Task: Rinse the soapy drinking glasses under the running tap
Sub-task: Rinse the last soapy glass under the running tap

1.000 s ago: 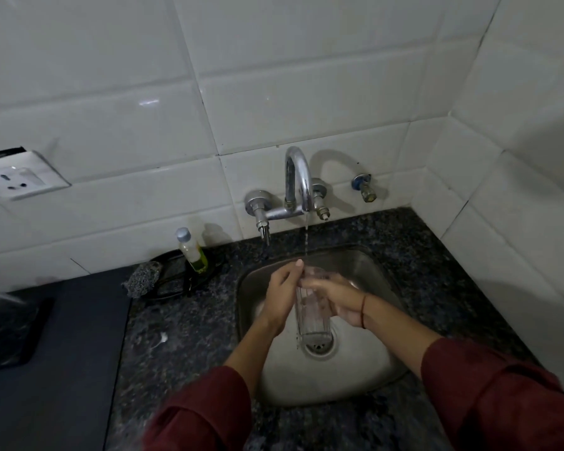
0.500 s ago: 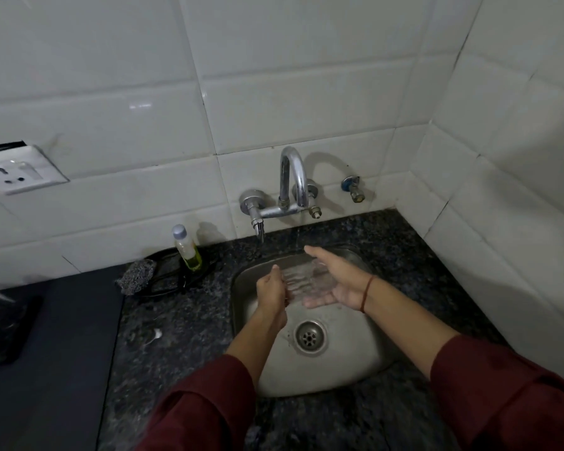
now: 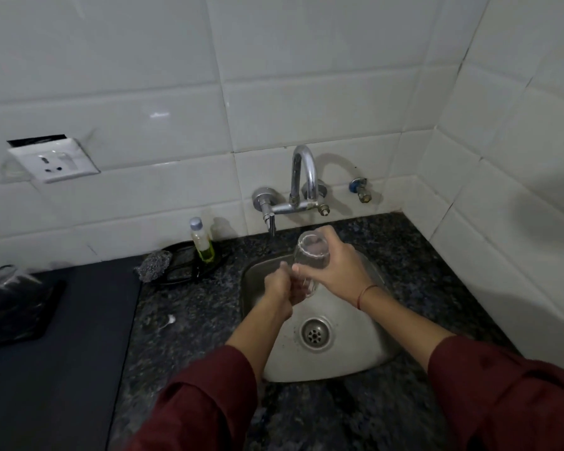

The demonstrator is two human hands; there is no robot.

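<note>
Glass hangs over the steel sink below the tap, its long axis steeply tilted and one round end up toward the wall; whether that end is mouth or base is unclear. The right hand wraps its upper part. The left hand curls round the lower end. Around them are a dark speckled counter and white wall tiles.

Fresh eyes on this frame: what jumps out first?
The clear glass stands out first, held tilted over the steel sink just below the chrome tap at centre. The right hand wraps its middle and the left hand curls round its lower end. Next come the small bottle of yellow-green liquid on the counter left of the sink, and the white socket on the tiled wall at far left.
</note>
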